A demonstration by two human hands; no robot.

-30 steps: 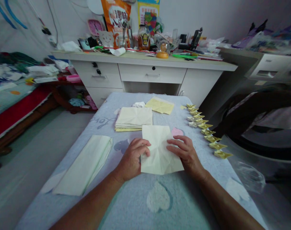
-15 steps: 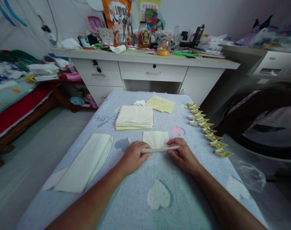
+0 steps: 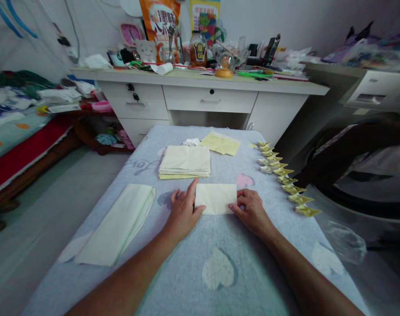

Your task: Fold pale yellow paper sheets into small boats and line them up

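A cream sheet of paper, creased and folded into a rectangle, lies between my two hands on the cloth-covered table. Along its left edge rests my left hand, fingers spread, with the thumb touching the lower left corner. My right hand pinches the lower right corner, thumb on top and fingers curled at the side. Just beyond the paper is a stack of creased cream sheets. A bundle of folded pale paper lies left of my left forearm.
Several folded yellow paper pieces stand in a row along the table's right edge. Yellow sheets and a crumpled white tissue lie at the back. A cluttered white desk stands behind, a washing machine to the right.
The paper's near edge, raised as a narrow strip between both hands before, now lies flat toward me. My left hand has loosened its grip and spread its fingers. The right hand stays at the right end.
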